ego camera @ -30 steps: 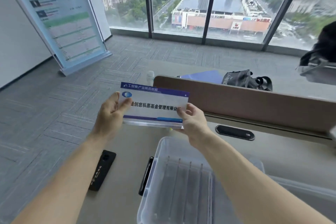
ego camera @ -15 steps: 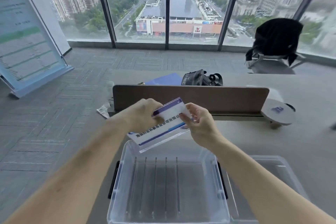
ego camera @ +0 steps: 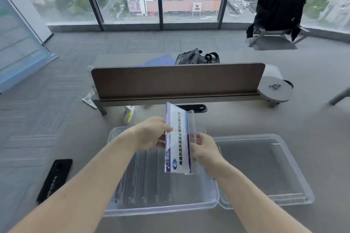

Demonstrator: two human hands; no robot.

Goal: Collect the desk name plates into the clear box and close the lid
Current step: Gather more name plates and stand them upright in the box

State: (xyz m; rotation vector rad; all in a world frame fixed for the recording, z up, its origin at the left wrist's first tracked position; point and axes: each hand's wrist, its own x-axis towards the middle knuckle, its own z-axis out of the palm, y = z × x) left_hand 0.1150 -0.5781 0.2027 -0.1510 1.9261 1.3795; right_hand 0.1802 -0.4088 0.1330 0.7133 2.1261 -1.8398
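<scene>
Both my hands hold one acrylic desk name plate [ego camera: 179, 138], white with blue bands and dark text, turned on end over the clear box [ego camera: 162, 208]. My left hand [ego camera: 151, 132] grips its left edge and my right hand [ego camera: 203, 147] pinches its right side lower down. The box is open, and several name plates stand in a row inside it. Its clear lid [ego camera: 265, 168] lies flat on the desk to the right, touching the box.
A brown desk divider [ego camera: 176, 79] runs across behind the box. A black phone-like object [ego camera: 55, 179] lies at the left, a small white and yellow item [ego camera: 129, 113] under the divider, a round grey stand [ego camera: 274, 91] at its right end. A bag and a chair stand beyond.
The name plate has been turned from level to on end and brought down over the open box. The view has swung right, showing the lid.
</scene>
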